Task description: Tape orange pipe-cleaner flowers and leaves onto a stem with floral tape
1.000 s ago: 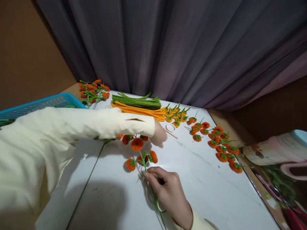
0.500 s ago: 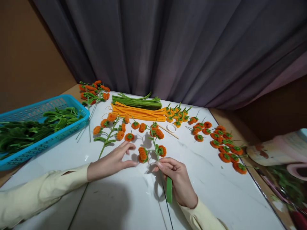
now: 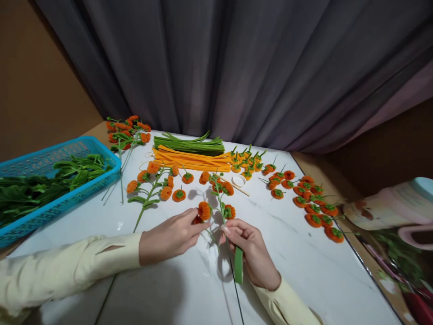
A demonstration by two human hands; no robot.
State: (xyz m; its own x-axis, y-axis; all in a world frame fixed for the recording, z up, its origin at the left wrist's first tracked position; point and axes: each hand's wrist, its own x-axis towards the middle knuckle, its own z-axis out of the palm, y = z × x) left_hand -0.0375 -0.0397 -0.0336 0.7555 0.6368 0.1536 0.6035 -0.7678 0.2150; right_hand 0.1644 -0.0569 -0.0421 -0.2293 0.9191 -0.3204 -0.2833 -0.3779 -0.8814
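My left hand [image 3: 174, 235] is closed at an orange fuzzy flower [image 3: 204, 210], its fingertips pinching at the bloom. A second orange bloom is partly hidden behind those fingers. In my right hand [image 3: 249, 250], thumb and forefinger pinch the green stem [image 3: 220, 204] of an upright flower spray with several orange blooms. A roll of green tape [image 3: 238, 265] hangs under the right palm, held by the curled fingers. To the left of the held spray lies another orange flower spray [image 3: 152, 189] with green leaves, flat on the white marbled table [image 3: 284, 271].
A blue basket [image 3: 117, 169] of green leaves stands at the left. Green pipe cleaners [image 3: 189, 144] and orange pipe cleaners [image 3: 189, 159] lie at the back. Yellow flower heads [image 3: 248, 162], a white ring [image 3: 239, 180] and loose orange flowers [image 3: 313, 220] sit rightward. A cup [image 3: 385, 205] stands far right.
My left hand has moved right and closed from an open spread onto an orange flower, which has shifted slightly up and right. The right hand keeps its pinch on the stem. The view has shifted slightly.
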